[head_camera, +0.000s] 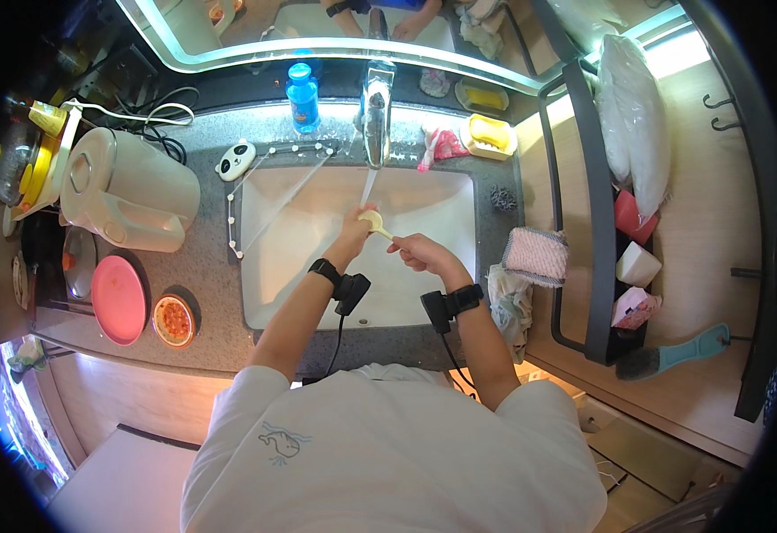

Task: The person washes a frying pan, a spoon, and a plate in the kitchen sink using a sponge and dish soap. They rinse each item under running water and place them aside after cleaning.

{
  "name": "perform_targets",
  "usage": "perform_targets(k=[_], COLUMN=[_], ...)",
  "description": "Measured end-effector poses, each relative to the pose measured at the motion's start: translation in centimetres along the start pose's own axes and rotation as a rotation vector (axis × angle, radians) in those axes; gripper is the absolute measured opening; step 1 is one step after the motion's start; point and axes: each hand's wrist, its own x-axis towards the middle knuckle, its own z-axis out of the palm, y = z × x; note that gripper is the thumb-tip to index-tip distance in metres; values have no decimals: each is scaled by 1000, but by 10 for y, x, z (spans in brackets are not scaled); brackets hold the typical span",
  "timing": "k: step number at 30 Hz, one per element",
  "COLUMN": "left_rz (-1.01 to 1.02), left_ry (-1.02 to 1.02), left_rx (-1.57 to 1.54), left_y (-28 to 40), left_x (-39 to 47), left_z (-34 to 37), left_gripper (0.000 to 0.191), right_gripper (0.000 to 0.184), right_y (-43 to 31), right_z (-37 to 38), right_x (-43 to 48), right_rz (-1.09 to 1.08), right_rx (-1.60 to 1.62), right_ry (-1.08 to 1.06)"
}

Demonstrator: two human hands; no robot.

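Observation:
My right hand (428,253) holds the handle of a pale yellow spoon (374,220) over the white sink basin (421,300). At the spoon's bowl end, the fingers of my left hand (355,232) grip its rim. A thin stream of water (367,186) runs from the chrome faucet (377,113) down to my left hand and the spoon. Part of the spoon's bowl is hidden by my left fingers. Both wrists wear black straps with small boxes and cables.
Left of the sink stand a white electric kettle (138,190), a pink plate (119,300) and a small bowl of red food (175,321). Behind are a blue bottle (303,100) and a yellow soap bar (488,132). A scourer (503,198) and cloths (511,306) lie right.

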Motion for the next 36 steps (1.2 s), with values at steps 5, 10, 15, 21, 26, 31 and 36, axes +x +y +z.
perform_targets(k=[5, 10, 15, 21, 26, 31, 36], left_rz=[-58, -264, -163, -118, -212, -51, -100], left_ry=[113, 265, 144, 155, 256, 236, 306], left_rx=[-107, -345, -172, -205, -378, -286, -327], left_y=[-3, 3, -2, -3, 3, 16, 19], left_x=[3, 4, 3, 17, 15, 0, -15], left_z=[8, 17, 12, 6, -4, -32, -55], left_gripper=[25, 20, 27, 20, 28, 28, 29], right_gripper=[25, 14, 7, 9, 13, 19, 31], right_y=[14, 27, 25, 18, 13, -9, -53], right_z=[18, 49, 55, 56, 55, 44, 29], right_x=[6, 12, 8, 10, 22, 63, 106], right_rz=[-215, -518, -488, -549, -709, -888, -544], right_rx=[-438, -1157, -1242, -1246, -1239, -922, 171], right_ry=[392, 1055, 1170, 1229, 1267, 967, 234])
